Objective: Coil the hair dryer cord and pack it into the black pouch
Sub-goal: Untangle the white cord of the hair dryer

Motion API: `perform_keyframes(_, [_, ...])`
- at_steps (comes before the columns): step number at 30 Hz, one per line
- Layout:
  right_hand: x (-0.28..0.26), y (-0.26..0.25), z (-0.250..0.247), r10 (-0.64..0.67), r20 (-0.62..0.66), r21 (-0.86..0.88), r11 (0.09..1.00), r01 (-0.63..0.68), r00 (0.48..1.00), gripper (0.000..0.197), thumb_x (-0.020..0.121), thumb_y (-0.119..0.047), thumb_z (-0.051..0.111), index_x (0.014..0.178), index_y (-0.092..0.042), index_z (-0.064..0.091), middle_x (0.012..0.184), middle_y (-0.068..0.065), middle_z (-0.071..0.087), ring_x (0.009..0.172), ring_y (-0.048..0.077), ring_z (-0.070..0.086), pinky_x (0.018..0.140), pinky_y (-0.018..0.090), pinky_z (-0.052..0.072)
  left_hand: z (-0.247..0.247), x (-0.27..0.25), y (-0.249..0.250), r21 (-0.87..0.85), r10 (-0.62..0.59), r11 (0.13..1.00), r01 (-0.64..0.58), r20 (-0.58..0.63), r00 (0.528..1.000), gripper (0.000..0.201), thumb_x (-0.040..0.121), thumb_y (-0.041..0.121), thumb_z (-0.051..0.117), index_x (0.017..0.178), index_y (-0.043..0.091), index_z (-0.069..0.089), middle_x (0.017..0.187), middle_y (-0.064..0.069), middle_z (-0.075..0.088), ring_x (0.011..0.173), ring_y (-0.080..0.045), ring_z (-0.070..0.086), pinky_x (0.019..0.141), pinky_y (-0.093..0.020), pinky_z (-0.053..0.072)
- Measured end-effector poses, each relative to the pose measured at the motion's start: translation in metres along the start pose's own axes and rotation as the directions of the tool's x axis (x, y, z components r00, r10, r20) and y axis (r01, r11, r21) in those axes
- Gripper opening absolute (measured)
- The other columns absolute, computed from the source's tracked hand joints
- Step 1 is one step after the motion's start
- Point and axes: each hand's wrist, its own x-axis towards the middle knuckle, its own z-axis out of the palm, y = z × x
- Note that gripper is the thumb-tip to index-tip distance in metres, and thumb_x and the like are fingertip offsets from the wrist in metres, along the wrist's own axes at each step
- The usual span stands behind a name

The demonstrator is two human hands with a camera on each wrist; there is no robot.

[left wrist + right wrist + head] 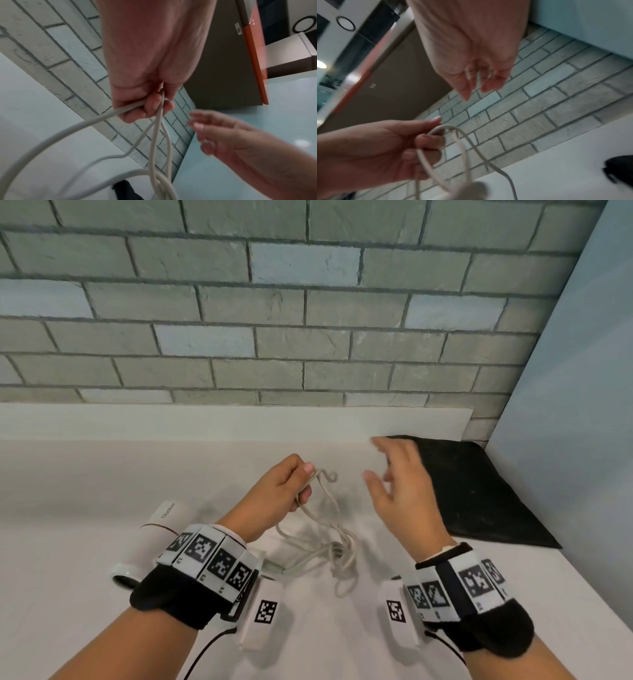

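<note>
Cord [322,546] hangs pale grey in a few loose loops from my left hand [287,486], whose thumb and curled fingers pinch the gathered strands above the white worktop [85,474]; the lower turns lie tangled on the surface between my wrists. My right hand [400,491] hovers just beside it, fingers spread and relaxed, holding nothing. I have bare worktop ahead up to the raised ledge under the brick wall [274,302]. To the right the black pouch [479,491] lies flat near the pale side panel [582,371], closing off that edge. The white hair dryer [154,535] lies on its side at the left, partly hidden behind my left wrist.
</note>
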Motion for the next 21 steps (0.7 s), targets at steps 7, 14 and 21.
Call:
perform_keyframes(7, [0.005,-0.013,0.02,-0.202,0.32,0.017,0.978,0.208,0.925,0.031,0.089,-0.021,0.053,0.118,-0.01,0.055,0.097,0.007,0.061,0.08,0.014,0.052,0.076,0.027,0.043,0.003,-0.003,0.006,0.021,0.089,0.996,-0.09,0.036,0.995,0.026,0.096,0.028,0.035,0.075,0.016,0.044,0.061,-0.001,0.057,0.051,-0.004,0.046,0.053,-0.016,0.041])
perform_keyframes(14, [0.02,0.017,-0.023,0.141,-0.3,0.227,0.971,-0.073,0.944,0.013,0.092,-0.019,0.048,0.085,-0.011,0.057,0.072,0.005,0.059,0.053,0.009,0.056,0.052,0.023,0.048,-0.01,-0.004,-0.01,-0.015,0.013,1.0,-0.014,-0.084,0.996,0.027,0.097,0.026,0.033,0.076,0.011,0.041,0.062,-0.003,0.059,0.049,-0.007,0.049,0.049,-0.014,0.041])
perform_keyframes(21, [0.01,0.037,-0.018,0.436,-0.175,0.293,0.879,-0.376,0.883,0.016,0.093,-0.017,0.045,0.086,-0.008,0.056,0.076,0.012,0.062,0.052,0.014,0.053,0.058,0.029,0.045,-0.009,-0.004,-0.008,-0.123,-0.034,0.992,0.019,-0.115,0.993,0.027,0.097,0.026,0.034,0.076,0.012,0.044,0.072,-0.007,0.058,0.06,-0.019,0.053,0.063,-0.032,0.043])
